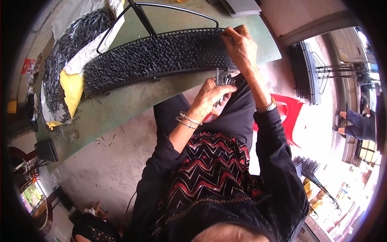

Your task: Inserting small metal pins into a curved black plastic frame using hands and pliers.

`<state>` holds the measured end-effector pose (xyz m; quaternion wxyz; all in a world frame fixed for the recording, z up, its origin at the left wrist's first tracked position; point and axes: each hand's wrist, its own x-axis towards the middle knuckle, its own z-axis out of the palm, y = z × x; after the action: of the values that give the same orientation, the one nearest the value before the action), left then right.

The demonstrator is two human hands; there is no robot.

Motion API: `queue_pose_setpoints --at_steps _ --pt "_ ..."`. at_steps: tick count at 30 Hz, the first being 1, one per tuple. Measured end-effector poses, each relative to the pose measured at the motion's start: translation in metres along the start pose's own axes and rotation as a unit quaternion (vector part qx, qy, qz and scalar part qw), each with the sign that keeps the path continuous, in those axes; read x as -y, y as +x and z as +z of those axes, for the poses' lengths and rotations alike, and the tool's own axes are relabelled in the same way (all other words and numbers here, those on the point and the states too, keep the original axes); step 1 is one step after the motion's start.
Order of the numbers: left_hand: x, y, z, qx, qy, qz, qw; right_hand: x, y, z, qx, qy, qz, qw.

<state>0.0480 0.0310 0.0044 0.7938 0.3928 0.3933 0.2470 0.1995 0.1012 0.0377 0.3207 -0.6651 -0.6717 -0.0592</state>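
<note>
A long, curved black perforated metal panel (215, 54) lies across the green table. Small dark metal strips stand thickly in its holes over the left and middle; towards the right end, bare holes show. My left hand (210, 94), just off the table edge and below the panel, is closed round a bundle of thin metal strips (224, 80), one poking up above the rest. Over the panel's right end, my right hand (242, 47) has its fingers pinched together at the far edge. What sits between those fingertips is too small to make out.
An opened white and yellow sack (73, 90) with a heap of loose metal strips (76, 44) lies on the table's left. A black tube frame (141, 18) rises behind the panel. Right of me are a red plastic chair (291, 117) and stacked black racks (303, 72). Another person (356, 121) is farther right.
</note>
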Motion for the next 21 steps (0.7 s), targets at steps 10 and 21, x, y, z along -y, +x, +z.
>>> queue_pose_setpoints --at_steps 10,21 --pt "-0.002 -0.009 0.004 0.013 0.074 -0.013 0.997 -0.004 0.005 -0.007 0.072 0.026 0.051 0.996" --pt "0.006 -0.005 -0.003 0.035 0.019 -0.001 0.999 0.012 -0.045 -0.054 0.24 0.205 0.036 0.948"
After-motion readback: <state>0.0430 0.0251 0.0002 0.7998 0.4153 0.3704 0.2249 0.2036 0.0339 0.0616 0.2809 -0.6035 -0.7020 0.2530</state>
